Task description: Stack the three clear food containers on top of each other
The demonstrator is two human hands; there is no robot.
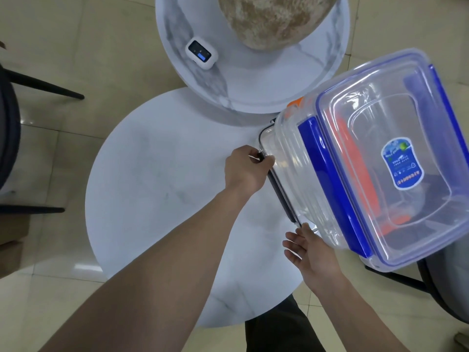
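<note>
Three clear food containers stand stacked at the right edge of the white round table (165, 186). The top container (380, 186) has blue clips and a blue label on its lid. Beneath it, the middle container's orange clip (295, 104) shows, with more orange seen through the plastic. The bottom container (281, 199) has a dark rim and clip. My left hand (247, 168) pinches the bottom container's dark rim at its left side. My right hand (309, 252) rests with fingers apart against the stack's near corner, gripping nothing.
A higher marble round table (253, 90) overlaps the far side, carrying a small white device (200, 53) and a fuzzy beige round object (274, 19). Dark chair legs (45, 85) stand at the left. Another chair (444, 283) sits under the stack at the right. The floor is tiled.
</note>
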